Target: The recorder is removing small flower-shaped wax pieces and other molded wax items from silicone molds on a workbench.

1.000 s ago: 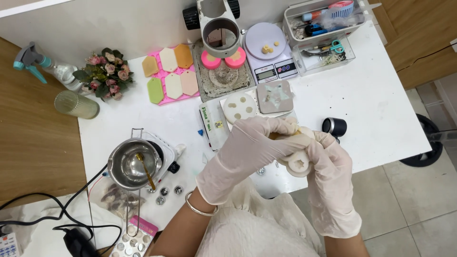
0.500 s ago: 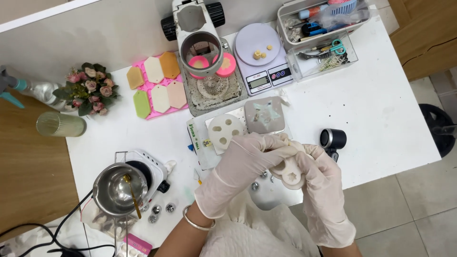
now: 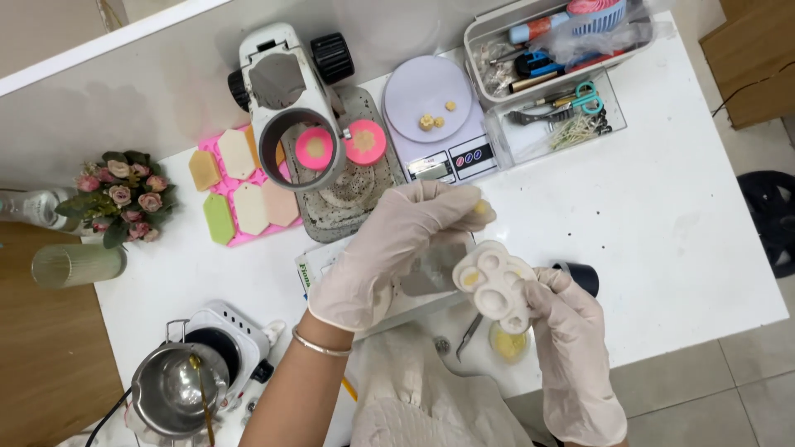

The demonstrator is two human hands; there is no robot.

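Silicone mould [image 3: 495,284], white with round cavities, is being held above the table's [image 3: 662,232] near edge. Right hand [image 3: 571,356], gloved, is gripping it from five o'clock. Left hand [image 3: 397,244] is pinching a small yellow piece [image 3: 482,209] at the mould's twelve o'clock. Scale [image 3: 435,120] and pink tray [image 3: 240,194] are lying beyond, unobstructed.

Left hand off the mould.
Your left hand [image 3: 389,248] lifted away pinching a small yellow piece [image 3: 481,209]; right hand [image 3: 571,348] alone holds the white mould [image 3: 494,285].
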